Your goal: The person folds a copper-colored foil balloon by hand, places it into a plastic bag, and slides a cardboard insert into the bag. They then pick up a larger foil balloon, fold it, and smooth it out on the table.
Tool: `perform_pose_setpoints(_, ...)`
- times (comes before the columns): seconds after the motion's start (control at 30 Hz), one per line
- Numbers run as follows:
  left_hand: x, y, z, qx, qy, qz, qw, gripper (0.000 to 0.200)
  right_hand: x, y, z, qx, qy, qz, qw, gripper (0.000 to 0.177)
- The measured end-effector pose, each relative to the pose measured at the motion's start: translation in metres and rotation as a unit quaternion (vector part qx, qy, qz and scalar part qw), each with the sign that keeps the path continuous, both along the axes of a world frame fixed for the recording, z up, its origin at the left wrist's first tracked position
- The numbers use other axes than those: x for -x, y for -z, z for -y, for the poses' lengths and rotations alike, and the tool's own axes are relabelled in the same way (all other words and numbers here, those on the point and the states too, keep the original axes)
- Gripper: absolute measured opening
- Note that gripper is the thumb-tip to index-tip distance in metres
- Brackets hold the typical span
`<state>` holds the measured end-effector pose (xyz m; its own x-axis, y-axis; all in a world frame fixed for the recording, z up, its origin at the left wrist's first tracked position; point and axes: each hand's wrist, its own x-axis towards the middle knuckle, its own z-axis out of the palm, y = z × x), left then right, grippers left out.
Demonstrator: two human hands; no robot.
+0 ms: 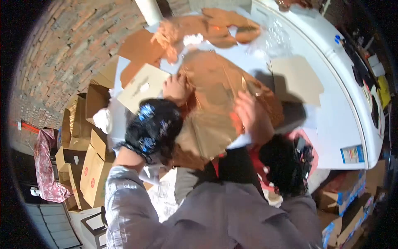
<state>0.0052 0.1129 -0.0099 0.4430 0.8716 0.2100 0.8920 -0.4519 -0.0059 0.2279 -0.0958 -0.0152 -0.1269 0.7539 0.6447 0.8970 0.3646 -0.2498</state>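
Note:
A large, shiny brown plastic sheet (213,79) lies creased across the white work surface, its near end hanging over the edge towards my lap. At its left edge, my left hand (178,88) presses down with bent fingers closed on the plastic. My right hand (251,112) is closed around a tool with an orange-red handle (236,123); a narrow pointed blade (243,84) sticks out past the fingers over the right part of the sheet. Motion blurs this hand. Beside my left hand lies a cream card (143,88) with a small white spot.
Crumpled brown plastic (226,29) and clear film (273,39) lie at the far side. A tan cardboard piece (296,79) rests to the right. Open cardboard boxes (93,170) stand at lower left, more boxes (352,211) at lower right. A white pipe (148,11) rises at the back.

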Motion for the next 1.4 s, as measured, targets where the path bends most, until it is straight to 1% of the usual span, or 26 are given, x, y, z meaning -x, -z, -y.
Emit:
perform_pose_setpoints(0.07, 0.002, -0.020, 0.013, 0.021, 0.034, 0.023, 0.999, 0.052, -0.001, -0.027, 0.016, 0.034, 0.011, -0.086, 0.996, 0.025)
perform_pose_setpoints(0.17, 0.008, -0.029, 0.027, 0.004, 0.086, 0.080, 0.993, 0.059, -0.006, -0.041, 0.036, 0.025, 0.098, -0.139, 0.985, 0.026)
perform_pose_setpoints(0.23, 0.012, -0.039, 0.063, -0.012, 0.184, 0.164, 0.969, 0.067, -0.008, -0.039, 0.053, 0.037, 0.103, -0.107, 0.988, 0.026)
perform_pose_setpoints(0.27, 0.010, -0.060, 0.093, 0.030, 0.203, 0.128, 0.970, 0.071, -0.009, -0.036, 0.061, 0.042, 0.104, -0.091, 0.989, 0.027)
perform_pose_setpoints(0.3, 0.004, -0.086, 0.131, 0.154, 0.183, 0.100, 0.966, 0.078, -0.007, -0.027, 0.065, 0.041, 0.101, -0.089, 0.990, 0.028)
perform_pose_setpoints(0.33, 0.005, -0.082, 0.156, 0.156, 0.216, 0.073, 0.961, 0.083, -0.003, -0.023, 0.071, 0.038, 0.099, -0.085, 0.991, 0.028)
perform_pose_setpoints(0.4, 0.005, -0.061, 0.183, 0.146, 0.279, 0.039, 0.948, 0.083, 0.004, -0.018, 0.075, 0.026, 0.091, -0.072, 0.993, 0.028)
perform_pose_setpoints(0.47, 0.003, -0.043, 0.193, 0.137, 0.287, 0.020, 0.948, 0.083, 0.005, -0.010, 0.075, 0.030, 0.089, -0.069, 0.993, 0.030)
perform_pose_setpoints(0.53, 0.002, -0.034, 0.194, 0.130, 0.281, 0.011, 0.951, 0.078, 0.005, -0.004, 0.076, 0.026, 0.084, -0.065, 0.994, 0.030)
perform_pose_setpoints(0.7, -0.001, -0.037, 0.194, 0.121, 0.277, -0.006, 0.953, 0.071, 0.003, 0.000, 0.073, 0.000, 0.068, -0.065, 0.996, 0.027)
perform_pose_setpoints(0.8, -0.001, -0.043, 0.193, 0.126, 0.280, -0.021, 0.952, 0.070, 0.004, 0.000, 0.072, 0.002, 0.082, -0.066, 0.994, 0.025)
perform_pose_setpoints(0.97, 0.001, -0.038, 0.190, 0.112, 0.290, -0.029, 0.950, 0.071, 0.002, 0.001, 0.073, 0.014, 0.081, -0.045, 0.996, 0.026)
perform_pose_setpoints(1.1, 0.001, -0.045, 0.191, 0.141, 0.283, -0.014, 0.949, 0.073, 0.004, -0.008, 0.073, 0.023, 0.076, -0.041, 0.996, 0.025)
perform_pose_setpoints(1.2, 0.004, -0.064, 0.182, 0.162, 0.263, 0.057, 0.949, 0.073, 0.004, -0.037, 0.064, 0.035, 0.062, -0.073, 0.995, 0.022)
perform_pose_setpoints(1.23, 0.007, -0.070, 0.168, 0.170, 0.255, 0.109, 0.946, 0.072, 0.002, -0.042, 0.057, 0.054, 0.055, -0.097, 0.992, 0.021)
perform_pose_setpoints(1.27, 0.011, -0.068, 0.148, 0.185, 0.239, 0.191, 0.934, 0.070, -0.003, -0.046, 0.046, 0.072, 0.049, -0.122, 0.989, 0.020)
perform_pose_setpoints(1.3, 0.013, -0.070, 0.128, 0.167, 0.204, 0.204, 0.943, 0.064, -0.009, -0.051, 0.033, 0.091, 0.042, -0.146, 0.984, 0.019)
perform_pose_setpoints(1.33, 0.013, -0.073, 0.106, 0.149, 0.168, 0.218, 0.950, 0.058, -0.018, -0.051, 0.017, 0.069, -0.024, -0.135, 0.988, 0.019)
perform_pose_setpoints(1.37, 0.012, -0.070, 0.077, 0.153, 0.129, 0.219, 0.955, 0.057, -0.032, -0.048, -0.005, 0.048, -0.092, -0.123, 0.987, 0.019)
perform_pose_setpoints(1.4, 0.010, -0.064, 0.046, 0.157, 0.090, 0.220, 0.959, 0.055, -0.036, -0.052, -0.023, 0.096, -0.118, -0.188, 0.970, 0.019)
